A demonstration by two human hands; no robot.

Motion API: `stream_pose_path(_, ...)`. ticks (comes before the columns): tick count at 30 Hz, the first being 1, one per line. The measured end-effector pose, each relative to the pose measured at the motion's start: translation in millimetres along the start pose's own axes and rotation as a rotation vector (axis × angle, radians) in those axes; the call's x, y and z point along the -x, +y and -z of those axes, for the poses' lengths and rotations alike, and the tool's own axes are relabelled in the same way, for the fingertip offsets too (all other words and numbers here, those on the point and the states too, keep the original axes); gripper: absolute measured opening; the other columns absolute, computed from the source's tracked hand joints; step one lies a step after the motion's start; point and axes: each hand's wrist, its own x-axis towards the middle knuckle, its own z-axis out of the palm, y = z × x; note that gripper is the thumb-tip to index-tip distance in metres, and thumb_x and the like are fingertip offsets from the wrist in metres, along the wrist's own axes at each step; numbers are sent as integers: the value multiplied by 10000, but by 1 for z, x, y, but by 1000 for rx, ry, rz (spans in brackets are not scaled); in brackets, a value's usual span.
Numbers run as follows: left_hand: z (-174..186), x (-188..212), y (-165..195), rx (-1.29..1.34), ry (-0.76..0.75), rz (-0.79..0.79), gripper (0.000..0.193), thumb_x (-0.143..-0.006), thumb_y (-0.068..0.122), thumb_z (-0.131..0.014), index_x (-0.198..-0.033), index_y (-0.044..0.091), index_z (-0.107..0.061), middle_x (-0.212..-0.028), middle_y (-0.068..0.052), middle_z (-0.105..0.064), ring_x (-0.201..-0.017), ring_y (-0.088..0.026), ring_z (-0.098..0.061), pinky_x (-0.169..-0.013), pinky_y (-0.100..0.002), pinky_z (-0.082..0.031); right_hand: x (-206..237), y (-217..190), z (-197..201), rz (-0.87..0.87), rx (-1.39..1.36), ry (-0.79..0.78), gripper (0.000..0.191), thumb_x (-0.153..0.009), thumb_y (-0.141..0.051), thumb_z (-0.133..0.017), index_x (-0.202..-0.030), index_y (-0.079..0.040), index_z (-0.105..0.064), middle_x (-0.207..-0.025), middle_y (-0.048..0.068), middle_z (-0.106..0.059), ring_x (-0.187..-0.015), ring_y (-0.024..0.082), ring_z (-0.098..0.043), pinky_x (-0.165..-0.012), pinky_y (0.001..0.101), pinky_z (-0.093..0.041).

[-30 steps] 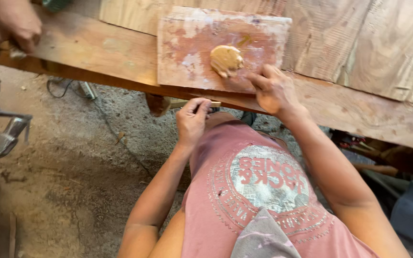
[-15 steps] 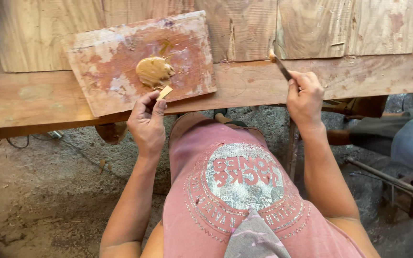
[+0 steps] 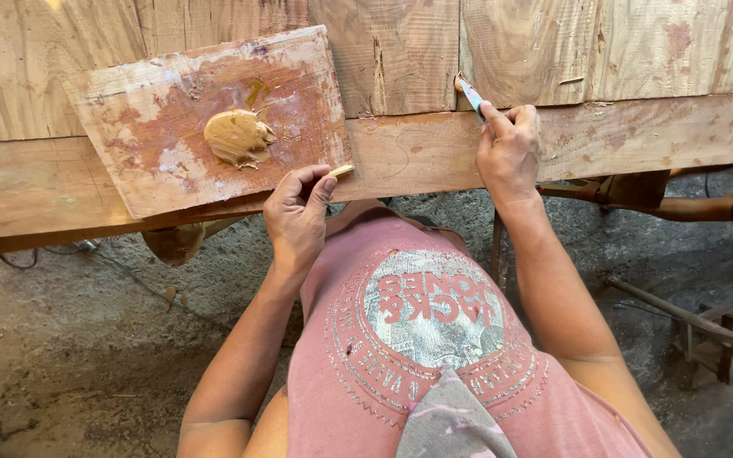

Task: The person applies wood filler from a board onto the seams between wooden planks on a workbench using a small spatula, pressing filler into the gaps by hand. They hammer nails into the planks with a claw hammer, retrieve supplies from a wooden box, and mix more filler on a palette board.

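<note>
Right hand (image 3: 509, 148) grip clamped on thin blue-handled tool (image 3: 471, 95), tip pressed at worktop plank joint. Left hand (image 3: 297, 216) pinches small wooden sliver (image 3: 341, 170) beside tan filler blob (image 3: 237, 136) on stained mixing board (image 3: 299, 93). Filling in hand; next needs reloading, likely.

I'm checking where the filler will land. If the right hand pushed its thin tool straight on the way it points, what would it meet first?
The right hand aims the thin tool up-left; its tip seems already at the seam between the upright wooden boards, though depth is unclear.
</note>
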Motion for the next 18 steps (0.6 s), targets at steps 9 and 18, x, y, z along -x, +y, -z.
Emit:
stream_pose_path(9, 2, -5, -5, 23, 42, -35, 205, -995, 138, -747, -1145, -1, -727, -934, -1, -711, -795, -44, -627, -713, -203, -536, -18, 30, 31, 172, 196, -103, 185, -1036, -96, -725, -1201, -139, -798, -987, 78, -567, -959, 258, -559, -794, 389, -495)
stream_pose_path(18, 1, -10, -9, 36, 67, -12, 146, -993, 125, -747, -1092, 19, -755, -906, -13, -726, -742, -48, -632, -678, -212, -555, -24, 36, 33, 225, 156, -212, 249, -1014, -64, -702, -1218, -158, -810, -987, 79, -577, -964, 265, -564, -800, 380, -498)
